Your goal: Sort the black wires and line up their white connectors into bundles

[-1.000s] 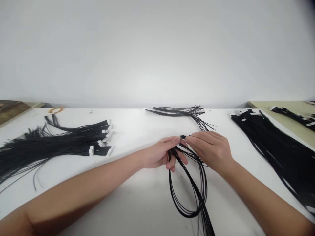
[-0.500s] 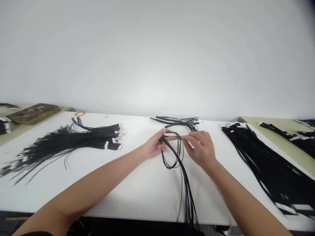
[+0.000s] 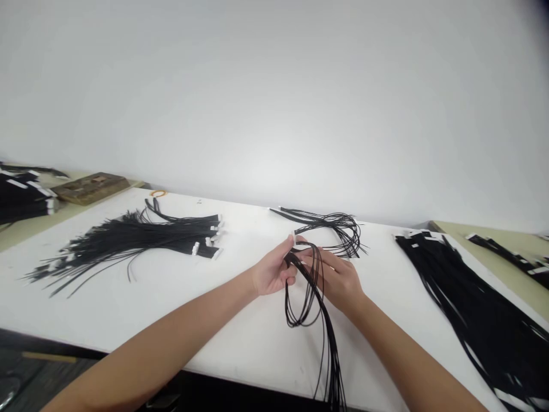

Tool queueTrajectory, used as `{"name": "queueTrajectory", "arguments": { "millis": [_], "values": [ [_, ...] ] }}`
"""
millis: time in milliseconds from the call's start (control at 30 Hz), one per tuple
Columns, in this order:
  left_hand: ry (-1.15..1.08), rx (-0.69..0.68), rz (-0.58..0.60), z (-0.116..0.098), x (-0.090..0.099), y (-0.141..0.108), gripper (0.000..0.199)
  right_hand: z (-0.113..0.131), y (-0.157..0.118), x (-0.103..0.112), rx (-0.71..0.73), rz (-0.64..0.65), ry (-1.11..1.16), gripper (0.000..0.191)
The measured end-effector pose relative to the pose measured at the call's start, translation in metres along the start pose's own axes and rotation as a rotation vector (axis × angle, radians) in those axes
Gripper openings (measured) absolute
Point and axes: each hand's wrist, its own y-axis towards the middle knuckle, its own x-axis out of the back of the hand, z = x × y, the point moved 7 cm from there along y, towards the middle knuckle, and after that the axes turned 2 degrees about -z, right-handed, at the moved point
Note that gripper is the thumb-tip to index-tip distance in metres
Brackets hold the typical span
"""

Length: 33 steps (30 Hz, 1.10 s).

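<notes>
My left hand pinches a white connector at the end of a black cable bundle. Some of the thin wires loop round below the fingers, and the rest hang down past the table's front edge. Bent fingers of my right hand touch the wires close to the connector; their tips are partly hidden behind the loops. Just beyond my hands, another black cable bundle lies curled on the white table.
At the left lies a pile of black cables with white connectors; a larger pile covers the right side. A brown board and an orange ring are at the back left. Further cables lie beyond.
The view has shifted. My right hand has moved in toward my left, its fingers now at the wires by the connector. More of the curled bundle behind shows.
</notes>
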Motion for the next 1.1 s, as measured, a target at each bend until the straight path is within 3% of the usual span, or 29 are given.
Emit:
{"name": "queueTrajectory", "arguments": {
  "millis": [300, 833, 1100],
  "values": [
    [0.132, 0.018, 0.092, 0.002, 0.000, -0.004, 0.033, 0.006, -0.001, -0.004, 0.087, -0.002, 0.052, 0.040],
    [0.138, 0.066, 0.162, 0.012, 0.008, 0.005, 0.039, -0.001, -0.002, -0.008, 0.137, 0.075, -0.041, 0.031],
    [0.137, 0.081, 0.129, 0.013, 0.009, 0.006, 0.039, -0.005, -0.001, -0.006, 0.025, 0.027, 0.098, 0.031]
  ]
}}
